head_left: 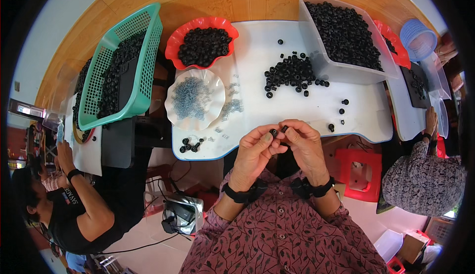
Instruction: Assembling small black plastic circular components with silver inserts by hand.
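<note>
Just below the centre of the frame, the left hand (251, 153) pinches a small black ring-shaped part (273, 132) between thumb and fingers, its opening partly facing the camera. Just beside it, the right hand (304, 148) grips a small black plug-like part (285, 128) by thumb and fingertips. Whether the two parts touch cannot be made out.

The step looks like bringing these pieces together, so it would be best to steady the left one, line up their axes, and push straight rather than at a slant. Gripping by the sides would leave the meeting ends uncovered. Pieces this small could slip; working above the near edge of the white table (252, 51) risks a drop to the floor, so moving slightly farther over it seems wise. The loose heap of black parts (292, 72), upper centre right, looks within easy reach.
</note>
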Available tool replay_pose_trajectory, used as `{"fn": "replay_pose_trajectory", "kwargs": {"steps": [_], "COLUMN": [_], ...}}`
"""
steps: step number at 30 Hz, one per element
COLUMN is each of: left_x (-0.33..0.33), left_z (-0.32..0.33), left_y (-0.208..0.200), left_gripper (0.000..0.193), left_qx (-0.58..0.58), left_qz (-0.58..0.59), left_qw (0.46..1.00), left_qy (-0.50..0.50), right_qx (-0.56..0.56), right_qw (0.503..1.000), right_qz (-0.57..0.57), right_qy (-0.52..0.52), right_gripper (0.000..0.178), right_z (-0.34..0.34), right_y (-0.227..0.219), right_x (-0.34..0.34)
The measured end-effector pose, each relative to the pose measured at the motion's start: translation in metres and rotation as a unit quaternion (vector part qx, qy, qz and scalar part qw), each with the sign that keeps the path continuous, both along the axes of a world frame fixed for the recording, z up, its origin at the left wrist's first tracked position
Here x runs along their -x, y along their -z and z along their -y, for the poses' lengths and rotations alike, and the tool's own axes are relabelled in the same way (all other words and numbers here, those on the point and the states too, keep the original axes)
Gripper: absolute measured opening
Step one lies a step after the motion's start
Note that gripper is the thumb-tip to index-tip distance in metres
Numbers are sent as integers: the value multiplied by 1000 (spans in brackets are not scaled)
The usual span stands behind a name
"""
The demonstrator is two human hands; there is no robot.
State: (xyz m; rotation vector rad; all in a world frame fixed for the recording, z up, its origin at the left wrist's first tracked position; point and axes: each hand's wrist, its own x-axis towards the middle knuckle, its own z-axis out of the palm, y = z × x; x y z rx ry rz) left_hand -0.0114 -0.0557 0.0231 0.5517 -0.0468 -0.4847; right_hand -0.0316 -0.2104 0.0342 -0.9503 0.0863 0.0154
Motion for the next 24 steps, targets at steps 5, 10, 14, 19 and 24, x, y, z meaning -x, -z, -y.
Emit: {"fn": "replay_pose_trajectory", "kwargs": {"steps": [5,10,14,19,24], "left_x": [0,0,0,0,0], "left_z": [-1,-2,-1,-3,-3], "left_y": [1,3,3,2,-2], "left_gripper": [27,25,23,21,24], "left_qx": [35,27,26,-9,-35], "left_qz": [-16,-16,-14,-2,-6], "left_qw": [999,1000,1000,1000,999], "left_qy": [-5,-1,-8,-21,-34], "right_qx": [-5,-8,-1,115,254], "right_qw": [1000,1000,1000,993,964], "right_qz": [-7,-17,-19,-16,-6], "right_qy": [-4,-7,-5,26,78], "right_gripper": [19,19,19,17,16], "right_z": [1,3,3,2,3], "right_y": [1,5,6,1,7], "right_x": [-1,-1,-2,-3,-8]}}
